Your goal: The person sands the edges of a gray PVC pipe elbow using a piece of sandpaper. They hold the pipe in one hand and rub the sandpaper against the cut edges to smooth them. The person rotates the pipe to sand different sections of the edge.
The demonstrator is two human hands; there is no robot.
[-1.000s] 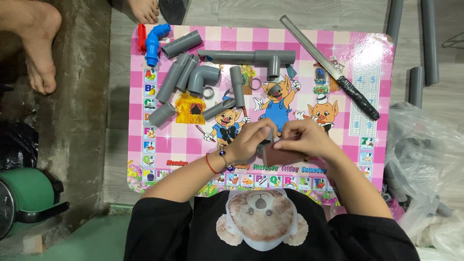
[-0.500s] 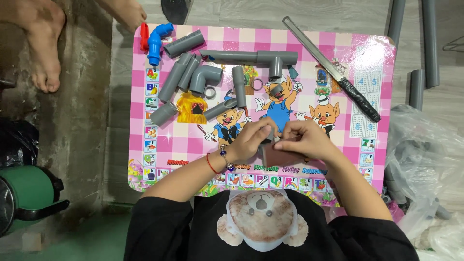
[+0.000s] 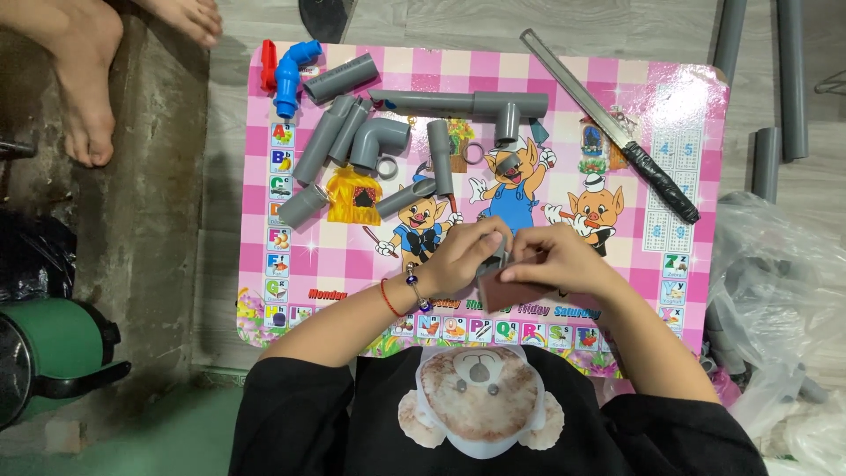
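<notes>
I look down and see both hands meet low on the pink table (image 3: 696, 115), just in front of the chest. The left hand (image 3: 467, 256) is curled shut around a small grey pipe piece (image 3: 499, 257), and only a bit of the piece peeks out between the fingers. The right hand (image 3: 560, 260) is bent over a brown sheet (image 3: 509, 291) (it looks rough, maybe sanding paper, but I am not sure) and pinches it closed against the pipe piece. I think the hands sit so close together because one keeps the piece steady while the other presses the sheet on it. The other grey pipes (image 3: 370, 145) lie spread out at the far side of the table, well apart from the hands, so they are easy to pick from. A long knife (image 3: 608, 123) with a black handle lies slanted near the right edge, out of the way. A blue elbow pipe (image 3: 295, 75) sits at the top left corner. The fingers hide most of the small piece, so I cannot tell its shape. A clear plastic bag (image 3: 775, 300) on the right is cut off by the edge, and what is inside is hard to make out.
</notes>
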